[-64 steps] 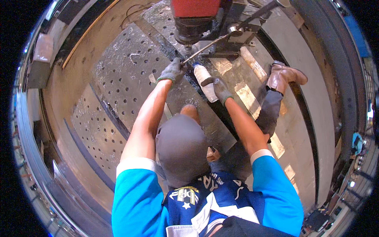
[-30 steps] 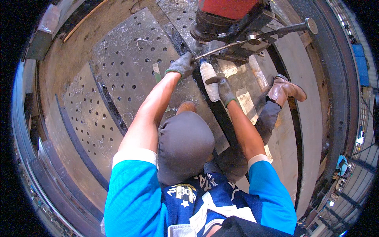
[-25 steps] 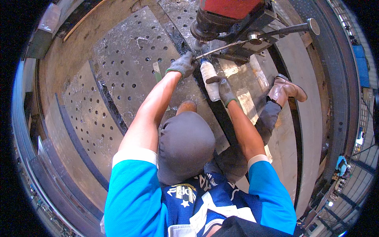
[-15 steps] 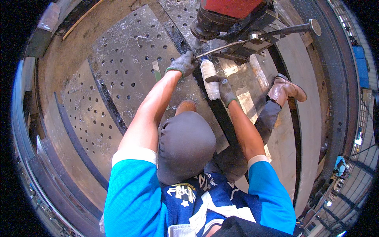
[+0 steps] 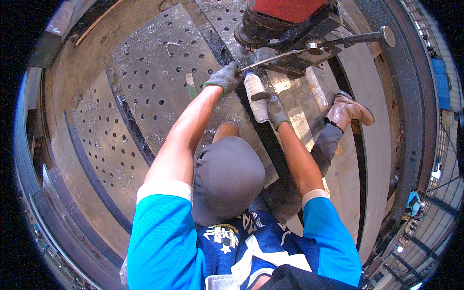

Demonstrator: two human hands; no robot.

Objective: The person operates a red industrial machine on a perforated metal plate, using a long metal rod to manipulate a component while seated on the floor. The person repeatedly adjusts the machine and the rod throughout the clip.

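My left hand (image 5: pixel 225 78), in a grey work glove, is closed around the near end of a thin metal lever (image 5: pixel 278 57) on a drilling machine (image 5: pixel 285 10). The machine has a red housing and a dark round chuck (image 5: pixel 244 36) just beyond that hand. In my right hand (image 5: pixel 276 110), also gloved, is a white plastic bottle (image 5: pixel 254 86). Its narrow tip points away from me, close to the lever and the drill. The drill's cutting end is mostly hidden behind my left glove and the lever.
Flat steel plates (image 5: pixel 154 53) with rows of drilled holes lie beneath me, strewn with metal shavings. Dark gaps (image 5: pixel 270 150) run between plates. A second lever with a round end (image 5: pixel 387 36) sticks out right of the machine. My boot (image 5: pixel 345 112) rests at the right.
Both hands keep their holds on the lever and the bottle. The view has shifted very slightly; little else visibly differs.
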